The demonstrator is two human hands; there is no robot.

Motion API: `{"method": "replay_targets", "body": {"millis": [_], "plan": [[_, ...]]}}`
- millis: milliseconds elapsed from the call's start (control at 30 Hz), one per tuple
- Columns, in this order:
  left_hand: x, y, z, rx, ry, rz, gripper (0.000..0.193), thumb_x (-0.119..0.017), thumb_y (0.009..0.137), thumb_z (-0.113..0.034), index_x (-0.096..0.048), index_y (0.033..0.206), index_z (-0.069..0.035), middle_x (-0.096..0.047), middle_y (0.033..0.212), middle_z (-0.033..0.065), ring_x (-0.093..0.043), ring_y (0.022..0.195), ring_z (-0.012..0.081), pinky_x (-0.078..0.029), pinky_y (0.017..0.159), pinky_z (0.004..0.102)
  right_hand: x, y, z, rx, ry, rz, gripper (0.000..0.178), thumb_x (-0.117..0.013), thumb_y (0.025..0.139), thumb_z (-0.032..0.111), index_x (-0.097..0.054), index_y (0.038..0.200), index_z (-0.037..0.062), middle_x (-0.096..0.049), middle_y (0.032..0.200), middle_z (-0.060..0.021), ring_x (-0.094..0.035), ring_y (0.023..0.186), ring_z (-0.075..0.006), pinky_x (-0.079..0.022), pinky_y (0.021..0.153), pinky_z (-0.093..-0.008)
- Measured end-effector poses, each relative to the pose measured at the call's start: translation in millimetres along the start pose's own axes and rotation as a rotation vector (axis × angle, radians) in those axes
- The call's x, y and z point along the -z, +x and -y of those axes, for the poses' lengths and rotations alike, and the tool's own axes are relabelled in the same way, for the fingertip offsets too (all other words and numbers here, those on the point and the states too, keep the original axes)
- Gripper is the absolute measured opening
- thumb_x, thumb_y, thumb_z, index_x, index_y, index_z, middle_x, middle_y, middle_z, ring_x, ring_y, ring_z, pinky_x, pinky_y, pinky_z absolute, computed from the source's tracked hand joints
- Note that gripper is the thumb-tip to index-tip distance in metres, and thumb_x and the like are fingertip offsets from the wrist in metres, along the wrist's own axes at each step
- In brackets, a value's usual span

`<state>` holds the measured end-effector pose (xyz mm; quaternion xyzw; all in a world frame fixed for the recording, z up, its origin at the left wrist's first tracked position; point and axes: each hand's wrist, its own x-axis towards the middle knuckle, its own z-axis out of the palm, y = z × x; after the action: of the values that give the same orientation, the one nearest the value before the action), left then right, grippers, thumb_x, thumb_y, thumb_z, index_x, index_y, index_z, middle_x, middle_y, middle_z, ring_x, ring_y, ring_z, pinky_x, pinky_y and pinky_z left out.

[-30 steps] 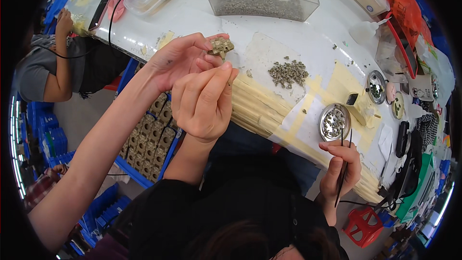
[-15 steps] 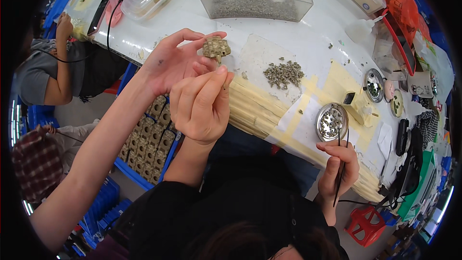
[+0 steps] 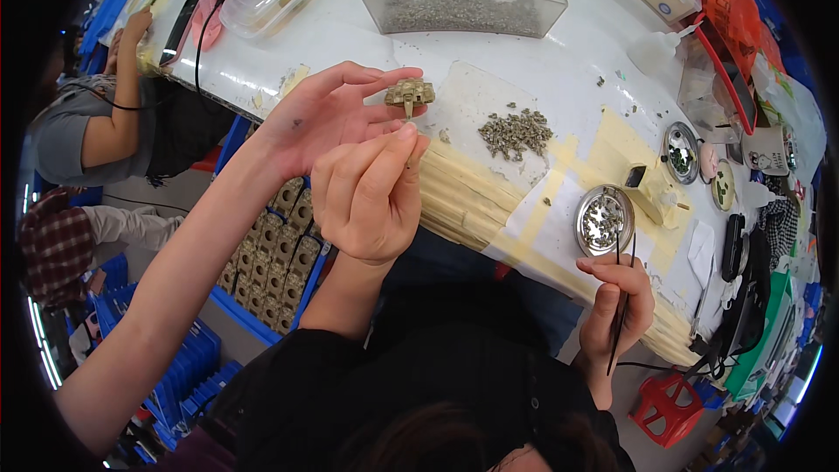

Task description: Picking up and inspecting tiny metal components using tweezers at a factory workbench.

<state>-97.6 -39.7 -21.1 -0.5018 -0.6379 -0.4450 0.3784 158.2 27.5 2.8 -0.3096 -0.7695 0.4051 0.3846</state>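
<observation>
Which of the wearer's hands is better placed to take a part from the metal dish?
Right hand, likely: it holds black tweezers by the metal dish; the left hand is at the tan piece.

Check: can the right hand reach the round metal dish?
Probably yes: the right hand is beside the round metal dish, its black tweezers point toward it, and nothing visible blocks the way.
</observation>
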Motion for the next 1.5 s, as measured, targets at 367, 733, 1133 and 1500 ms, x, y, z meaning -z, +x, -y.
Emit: {"method": "replay_targets", "body": {"millis": [367, 733, 1133, 1500], "plan": [[1, 1, -2, 0.001, -0.007, 0.008, 0.019, -0.077, 0.075, 0.001, -0.070, 0.092, 0.000, -0.067, 0.080, 0.0082, -0.059, 0.068, 0.0208, -0.047, 0.061, 0.0290, 0, 0, -1, -0.001, -0.009, 0.004, 0.027, -0.053, 0.098, 0.024, -0.057, 0.093, -0.0022, -0.063, 0.084, -0.0183, -0.063, 0.081, -0.0239, -0.049, 0.077, -0.0328], [-1, 3, -4, -0.009, -0.024, 0.027, 0.018, -0.076, 0.077, 0.001, -0.069, 0.093, 0.000, -0.066, 0.081, 0.0080, -0.058, 0.068, 0.0210, -0.047, 0.061, 0.0288, 1, 0, 1, -0.014, -0.007, -0.008, 0.028, -0.054, 0.098, 0.024, -0.057, 0.093, -0.0026, -0.062, 0.084, -0.0185, -0.063, 0.081, -0.0241, -0.049, 0.076, -0.0327], [5, -1, -3, 0.026, -0.067, -0.016, 0.024, -0.078, 0.078, -0.008, -0.069, 0.100, -0.005, -0.066, 0.083, 0.0038, -0.057, 0.070, 0.0187, -0.045, 0.061, 0.0281, -1, 1, 1, -0.015, 0.075, 0.033, 0.029, -0.051, 0.099, 0.026, -0.055, 0.094, -0.0021, -0.064, 0.090, -0.0226, -0.065, 0.080, -0.0254, -0.051, 0.076, -0.0340], [21, -8, -37, 0.220, -0.796, 0.008, 0.018, -0.063, 0.094, -0.020, -0.051, 0.102, -0.008, -0.063, 0.081, 0.0043, -0.052, 0.065, 0.0148, -0.042, 0.059, 0.0252, -34, 43, 19, 0.360, -0.120, -0.012, 0.040, -0.077, 0.081, 0.019, -0.054, 0.107, -0.0009, -0.063, 0.112, -0.0271, -0.067, 0.091, -0.0305, -0.055, 0.075, -0.0368]]}}
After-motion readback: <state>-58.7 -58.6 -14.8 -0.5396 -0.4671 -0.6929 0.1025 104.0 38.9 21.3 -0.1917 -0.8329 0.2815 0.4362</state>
